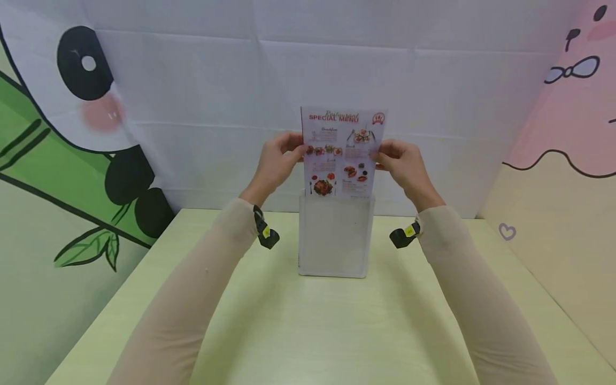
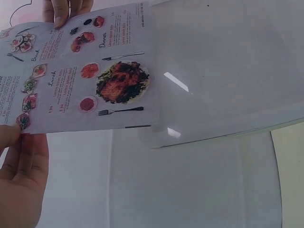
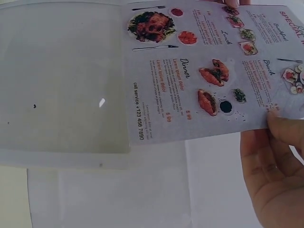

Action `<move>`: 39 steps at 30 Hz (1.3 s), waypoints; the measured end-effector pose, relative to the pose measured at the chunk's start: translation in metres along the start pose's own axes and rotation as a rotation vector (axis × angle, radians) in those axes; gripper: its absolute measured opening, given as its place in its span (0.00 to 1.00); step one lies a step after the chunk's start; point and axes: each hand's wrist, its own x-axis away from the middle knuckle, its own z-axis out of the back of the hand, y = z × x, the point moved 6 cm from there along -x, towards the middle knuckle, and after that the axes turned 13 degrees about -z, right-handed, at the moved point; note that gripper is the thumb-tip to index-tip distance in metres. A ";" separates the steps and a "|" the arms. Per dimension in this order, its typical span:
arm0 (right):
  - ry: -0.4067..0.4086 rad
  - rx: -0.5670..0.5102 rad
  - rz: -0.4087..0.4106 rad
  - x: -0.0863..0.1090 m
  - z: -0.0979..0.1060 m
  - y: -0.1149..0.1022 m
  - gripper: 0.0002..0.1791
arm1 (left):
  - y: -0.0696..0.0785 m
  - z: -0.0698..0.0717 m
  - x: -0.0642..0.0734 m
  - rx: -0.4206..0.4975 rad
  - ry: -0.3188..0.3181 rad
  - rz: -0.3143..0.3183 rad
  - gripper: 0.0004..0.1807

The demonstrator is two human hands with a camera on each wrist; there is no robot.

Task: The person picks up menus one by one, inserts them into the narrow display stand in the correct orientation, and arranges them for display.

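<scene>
A printed restaurant menu sheet (image 1: pixel 343 160) is held upright between both hands. On its left edge, my left hand (image 1: pixel 279 163) pinches the paper between thumb and fingers. The right hand (image 1: pixel 401 163) pinches the opposite edge at about the same height. Directly beneath is a clear upright menu holder (image 1: pixel 335 238), standing on the table, with nothing printed showing in it. The sheet's bottom edge lies at the holder's top edge; whether it is inside the slot I cannot tell. In the left wrist view the menu (image 2: pixel 80 76) bows slightly, and the right wrist view shows the holder's pane (image 3: pixel 61 90).
The pale yellow table (image 1: pixel 308 331) spreads around the holder. A white cloth backdrop (image 1: pixel 216 91) hangs behind it. Cartoon-painted walls (image 1: pixel 553 214) stand at both sides. Each wrist wears a small black camera (image 1: pixel 267 232).
</scene>
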 end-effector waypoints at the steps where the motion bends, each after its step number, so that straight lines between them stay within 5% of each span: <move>1: 0.003 0.002 0.002 0.000 0.000 -0.002 0.15 | 0.001 0.001 -0.001 -0.005 0.001 0.000 0.13; 10: 0.026 -0.004 0.006 -0.005 0.000 -0.009 0.14 | 0.007 0.005 -0.009 0.006 0.023 -0.037 0.11; 39: 0.044 -0.042 0.030 -0.013 0.003 -0.014 0.12 | 0.003 0.002 -0.015 0.018 0.027 -0.008 0.11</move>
